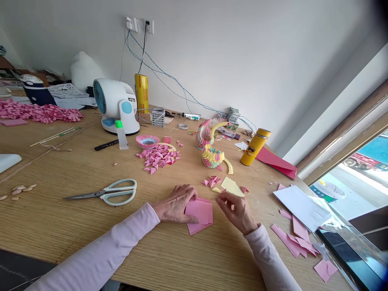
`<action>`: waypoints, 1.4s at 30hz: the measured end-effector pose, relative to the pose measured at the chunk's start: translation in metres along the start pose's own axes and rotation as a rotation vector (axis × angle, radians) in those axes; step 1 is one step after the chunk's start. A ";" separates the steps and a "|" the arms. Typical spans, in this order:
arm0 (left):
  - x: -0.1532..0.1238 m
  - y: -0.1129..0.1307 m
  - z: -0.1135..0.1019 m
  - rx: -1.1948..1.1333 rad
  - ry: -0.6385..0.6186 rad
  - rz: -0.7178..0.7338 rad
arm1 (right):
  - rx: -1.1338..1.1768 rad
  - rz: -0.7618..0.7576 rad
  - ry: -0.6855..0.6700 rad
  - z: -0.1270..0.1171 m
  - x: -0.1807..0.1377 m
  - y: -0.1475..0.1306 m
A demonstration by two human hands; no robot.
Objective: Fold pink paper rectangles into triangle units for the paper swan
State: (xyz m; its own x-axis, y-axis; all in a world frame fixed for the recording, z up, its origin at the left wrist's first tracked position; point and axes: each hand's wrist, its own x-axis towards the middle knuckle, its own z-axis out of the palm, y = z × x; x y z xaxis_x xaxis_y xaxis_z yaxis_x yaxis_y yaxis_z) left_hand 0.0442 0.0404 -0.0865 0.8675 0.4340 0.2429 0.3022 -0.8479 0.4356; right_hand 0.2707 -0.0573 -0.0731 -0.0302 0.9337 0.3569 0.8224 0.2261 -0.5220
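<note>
My left hand (177,204) is closed over the left edge of a small stack of pink paper (200,212), thumb on top, pressing it to the wooden table. Just right of that paper, my right hand (238,212) is raised with its fingers curled in; whether anything small is between them is hidden. Beyond it lie a pale yellow paper sheet (233,186) and a few folded pink paper pieces (211,181). White-handled scissors (119,192) rest to the left of my left hand.
Farther back are a pile of folded pink pieces (159,155), a pink paper bowl (147,141), a yellow folded-paper basket (212,157) and a yellow bottle (256,146). A white fan (121,105) stands back left. Pink scraps (300,228) and a phone (348,254) are at the right.
</note>
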 end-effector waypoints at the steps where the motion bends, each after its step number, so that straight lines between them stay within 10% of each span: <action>1: 0.000 0.000 0.000 0.006 -0.002 -0.003 | -0.009 -0.004 -0.072 0.003 -0.001 -0.004; 11: 0.000 0.001 -0.001 0.042 0.023 -0.012 | -0.104 0.083 -0.280 0.014 -0.004 -0.014; 28: 0.000 0.000 0.001 -0.002 0.057 -0.017 | 0.293 0.201 -0.340 0.024 -0.004 -0.011; 42: 0.001 -0.001 0.002 -0.082 0.061 -0.020 | 0.149 0.190 -0.258 0.022 -0.003 -0.009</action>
State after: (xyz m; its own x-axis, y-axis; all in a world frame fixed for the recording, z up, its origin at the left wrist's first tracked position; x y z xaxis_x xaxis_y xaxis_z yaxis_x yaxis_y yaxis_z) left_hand 0.0457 0.0412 -0.0881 0.8350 0.4706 0.2851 0.2835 -0.8121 0.5101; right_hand 0.2509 -0.0565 -0.0862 -0.0428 0.9980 0.0457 0.7360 0.0624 -0.6741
